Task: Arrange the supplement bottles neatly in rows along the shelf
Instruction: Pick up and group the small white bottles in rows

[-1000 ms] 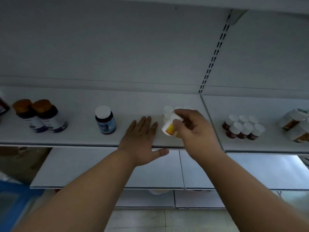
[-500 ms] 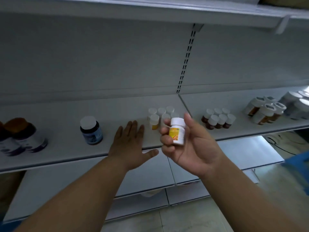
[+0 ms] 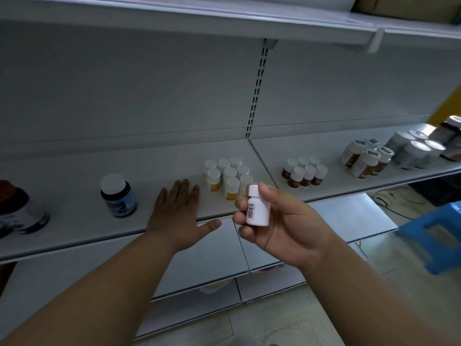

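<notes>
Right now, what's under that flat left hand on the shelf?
The left hand lies palm-down on bare shelf; nothing shows around it. Anything beneath the palm is covered.

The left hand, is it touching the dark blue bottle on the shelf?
Apart. The head view shows the left hand flat on the shelf, with bare shelf between it and the dark blue bottle.

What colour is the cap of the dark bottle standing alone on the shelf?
White, on the dark bottle with a blue label; the head view shows it.

On the shelf (image 3: 74,171), a lone bottle (image 3: 118,196) stands left of the bottle cluster (image 3: 225,174).
</notes>
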Tool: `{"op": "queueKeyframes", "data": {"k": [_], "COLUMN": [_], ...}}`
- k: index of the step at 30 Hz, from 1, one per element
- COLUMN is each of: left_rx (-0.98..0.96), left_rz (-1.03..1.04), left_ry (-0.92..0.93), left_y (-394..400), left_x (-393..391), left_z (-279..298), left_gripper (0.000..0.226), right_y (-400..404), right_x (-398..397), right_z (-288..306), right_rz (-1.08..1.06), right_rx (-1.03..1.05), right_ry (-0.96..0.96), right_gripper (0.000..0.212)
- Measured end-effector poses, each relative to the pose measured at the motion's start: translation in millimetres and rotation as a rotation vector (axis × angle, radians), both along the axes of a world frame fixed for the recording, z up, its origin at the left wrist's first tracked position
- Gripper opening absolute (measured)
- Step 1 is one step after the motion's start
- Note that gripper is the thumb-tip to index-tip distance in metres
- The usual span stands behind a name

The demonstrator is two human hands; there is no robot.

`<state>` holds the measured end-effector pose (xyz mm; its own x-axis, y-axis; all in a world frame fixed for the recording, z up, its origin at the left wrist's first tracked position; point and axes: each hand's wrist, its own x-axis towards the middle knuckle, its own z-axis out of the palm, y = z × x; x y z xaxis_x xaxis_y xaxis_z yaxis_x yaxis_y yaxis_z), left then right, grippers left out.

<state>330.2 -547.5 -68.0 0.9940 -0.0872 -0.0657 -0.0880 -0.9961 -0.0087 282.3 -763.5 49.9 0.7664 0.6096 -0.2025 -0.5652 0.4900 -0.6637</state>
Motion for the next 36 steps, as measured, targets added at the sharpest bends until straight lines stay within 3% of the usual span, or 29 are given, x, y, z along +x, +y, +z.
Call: {"op": "queueKeyframes", "data": {"k": [7,11,14,17,22,24,26,29,31,33,36], "left_rx": [-0.01,0.004,0.013,0.008,0.004,-0.003,-0.001,0.001,-0.006,-0.005,-0.01], "left_rz": [0.012,0.012,0.009,0.006,0.011,0.014,0.013,0.009,0.009,0.007,0.008], "left_ry": [0.016,-0.008,-0.025,-0.008,-0.001,-0.004,-0.007,0.003,-0.012,-0.026,-0.039], "left_y": [1.4,-0.1,-0.4,0.4,0.4,0.7,0.8,0.7,0.2,0.6,1.1], "left_x": [-0.6,-0.3,-0.3,-1.2,-0.6,0.4,-0.1,-0.4,-0.1,0.3,0.3], "left_z": [0.5,-0.8,-1.4,-0.3,1.1,-0.3,-0.3,0.2,-1.2,-3.6,-4.2], "left_gripper": [0.134,0.117,0.111,0.113,0.123,0.121,0.125,0.128,0.124,0.118,0.116], "right_y": [2.0,5.9,6.1,4.1,-0.8,-1.4,0.2,10.4,16.4,21.1,29.0], "right_x": [-5.4,-6.0,-4.5,-3.0,-8.5,-10.7,-13.0,-10.5,-5.3,2.5,13.6], "right_z": [-2.7,0.2,3.4,2.3,5.4,6.0,10.1,21.6,24.7,22.1,15.0], "right_rz": [-0.003,-0.098,-0.159,-0.274,-0.474,-0.465,-0.361,-0.093,0.002,0.022,-0.095], "right_rx": [-0.044,-0.099,-0.18,-0.396,-0.964,-1.034,-0.991,-0.658,-0.495,-0.477,-0.49], "right_ry": [0.059,0.054,-0.028,-0.341,-1.165,-1.254,-1.115,-0.373,-0.032,0.047,0.017], "right_gripper": [0.043,0.046,0.029,0.027,0.041,0.044,0.035,0.043,0.048,0.045,0.029]}}
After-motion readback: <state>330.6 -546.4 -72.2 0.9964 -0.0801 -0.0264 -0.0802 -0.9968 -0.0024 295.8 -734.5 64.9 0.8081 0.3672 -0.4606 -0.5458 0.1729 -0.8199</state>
